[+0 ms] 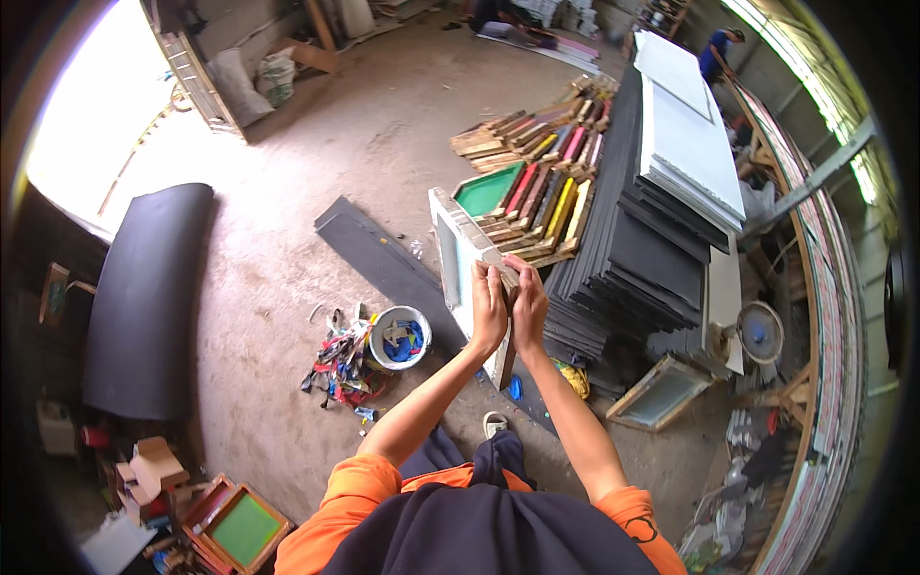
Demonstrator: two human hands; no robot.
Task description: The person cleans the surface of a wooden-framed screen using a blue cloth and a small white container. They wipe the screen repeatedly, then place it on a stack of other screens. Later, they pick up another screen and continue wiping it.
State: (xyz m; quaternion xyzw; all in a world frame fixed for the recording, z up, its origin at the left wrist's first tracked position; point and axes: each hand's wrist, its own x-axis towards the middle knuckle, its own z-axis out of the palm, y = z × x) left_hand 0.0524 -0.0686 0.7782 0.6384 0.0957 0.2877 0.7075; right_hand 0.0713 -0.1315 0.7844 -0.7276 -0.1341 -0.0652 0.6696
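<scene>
In front of me a screen printing frame (447, 251) stands on edge, tilted, its pale mesh facing left and its wooden side toward my hands. My left hand (489, 305) is closed on the near edge of this frame, fingertips pressed against the worn wood. Close beside it my right hand (528, 305) grips the same edge, its thumb and fingers pinched near the left fingertips. Whether a bit of tape or film lies between the fingertips is too small to tell. The frame's lower corner hangs above the floor near my shoe (494, 423).
Rows of similar frames (537, 206) lie beyond the held one. A tall stack of dark sheets (623, 259) rises at right. Left of my arms are a bucket (425, 331) and a scrap heap (343, 369). A black mat (149, 297) lies farther left. Another person (714, 57) stands far right.
</scene>
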